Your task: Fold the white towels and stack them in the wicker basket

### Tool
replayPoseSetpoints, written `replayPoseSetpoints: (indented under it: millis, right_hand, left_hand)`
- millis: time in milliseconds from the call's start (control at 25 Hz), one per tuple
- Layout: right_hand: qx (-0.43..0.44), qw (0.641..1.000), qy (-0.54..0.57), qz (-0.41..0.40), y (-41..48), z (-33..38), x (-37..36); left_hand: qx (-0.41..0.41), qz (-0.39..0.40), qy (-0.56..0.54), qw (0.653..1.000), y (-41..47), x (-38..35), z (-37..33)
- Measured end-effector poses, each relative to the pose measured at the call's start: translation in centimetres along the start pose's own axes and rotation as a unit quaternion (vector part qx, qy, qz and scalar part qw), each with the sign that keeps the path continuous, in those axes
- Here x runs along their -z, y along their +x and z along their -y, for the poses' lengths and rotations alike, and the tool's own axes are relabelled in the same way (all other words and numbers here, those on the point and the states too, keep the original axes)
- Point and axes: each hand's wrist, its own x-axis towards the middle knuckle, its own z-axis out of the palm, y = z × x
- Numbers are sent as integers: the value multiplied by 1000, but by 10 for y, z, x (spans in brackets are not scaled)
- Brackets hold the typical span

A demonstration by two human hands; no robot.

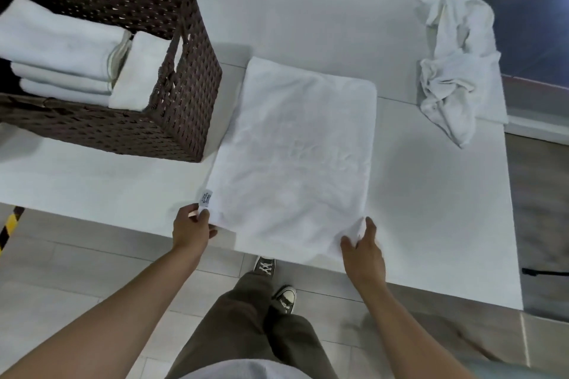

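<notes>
A: Where is the towel being worked on?

B: A flat, rectangular white terry towel point(295, 157) lies spread on the pale white tabletop point(431, 194), reaching away from both hands toward the far side. Its near edge sits at the tabletop's front edge, right at the fingertips.

A: And the hands?

B: The left hand point(192, 229) pinches the towel's near left corner between thumb and fingers, just below a small white care label point(205, 197) that sticks out of the hem. The right hand point(363, 251) grips the near right corner, thumb on top and fingers curled around the cloth, which bunches slightly there. Both are closed on the fabric, with the towel's whole near edge between them.

A: The basket?

B: A dark brown, rectangular woven wicker basket point(184, 101) stands on the tabletop beyond and to the left of the left hand, its near right corner just beside the towel's left edge. Inside it, a stack of folded white towels point(61, 49) sits toward the left, and one more folded white towel point(138, 71) leans against the right wall.

A: Anything else?

B: A crumpled white towel point(455, 64) lies in a heap far beyond the right hand, at the tabletop's far right corner, well apart from the flat one. Below the hands, the person's olive-brown trousers point(252, 317) and dark canvas sneakers with white toe caps point(284, 297) stand on grey floor tiles point(77, 286).
</notes>
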Motion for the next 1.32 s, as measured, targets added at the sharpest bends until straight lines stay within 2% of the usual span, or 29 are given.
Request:
replayPoseSetpoints:
  millis: [80, 280, 400, 600, 680, 840, 1080, 1120, 1200, 1280, 1320]
  right_hand:
    - [-20, 997, 73, 20, -12, -5, 4]
    - [17, 984, 179, -16, -33, -15, 21]
    - [48, 977, 207, -22, -48, -29, 32]
    - [40, 951, 303, -49, -62, -39, 55]
    - [39, 934, 354, -25, -63, -35, 66]
    - [87, 951, 296, 2, -48, -15, 87]
    - [126, 958, 241, -91, 13, 35, 101]
    - [129, 957, 240, -99, 24, 43, 101]
    - [122, 953, 259, -98, 43, 59, 103]
    - [94, 953, 271, -96, 60, 74, 106]
    - [85, 953, 273, -102, 68, 79, 106]
  left_hand:
    - [-28, -17, 22, 999, -8, 4, -1]
    - [-84, -41, 41, 995, -50, 8, -1]
    - [-102, -56, 30, 993, -76, 16, 6]
    - [-165, -19, 34, 986, -96, 34, 14]
    - [-177, -14, 36, 983, -98, 37, 10]
    - [-173, -21, 18, 985, -91, 28, -17]
    - [-156, -55, -1, 986, -58, -5, -94]
    - [-159, -46, -7, 986, -52, -10, -105]
    - [-180, 38, -9, 983, -37, -19, -125]
    - [-220, 132, 95, 962, -16, -23, -139]
    - [-248, 152, 171, 941, -6, -24, -144]
